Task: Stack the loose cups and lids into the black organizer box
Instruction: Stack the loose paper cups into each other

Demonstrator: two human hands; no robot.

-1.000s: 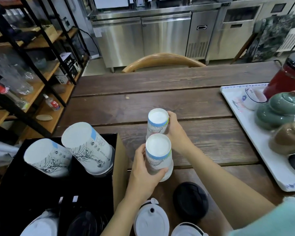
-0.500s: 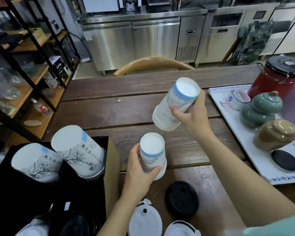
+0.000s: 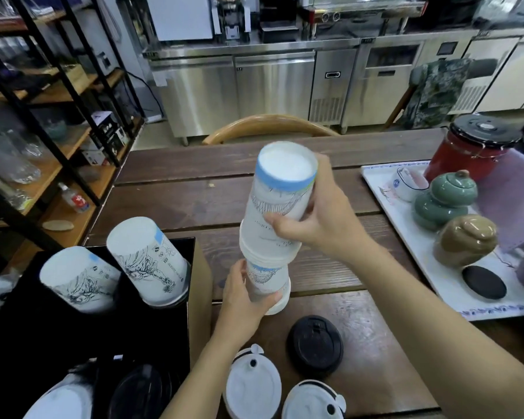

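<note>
My right hand (image 3: pixel 321 219) grips an upside-down white paper cup with a blue band (image 3: pixel 280 201), its mouth set over the base of a second inverted cup (image 3: pixel 266 279). That lower cup stands on the wooden table (image 3: pixel 179 201), held by my left hand (image 3: pixel 242 300). The black organizer box (image 3: pixel 28 334) sits at the lower left with two inverted cup stacks (image 3: pixel 150 264) (image 3: pixel 76 279) leaning in it and lids at its near end. On the table near me lie a black lid (image 3: pixel 315 346) and two white lids (image 3: pixel 253 385) (image 3: pixel 312 400).
A white tray (image 3: pixel 454 285) on the right carries a red canister (image 3: pixel 472 146), green and brown lidded jars, a small cup and a black coaster. A wooden chair back (image 3: pixel 270 125) stands at the table's far edge. Shelving with glassware lines the left side.
My right hand has carried its cup from up and to the right down onto the cup held by my left hand. The left hand has stayed in place.
</note>
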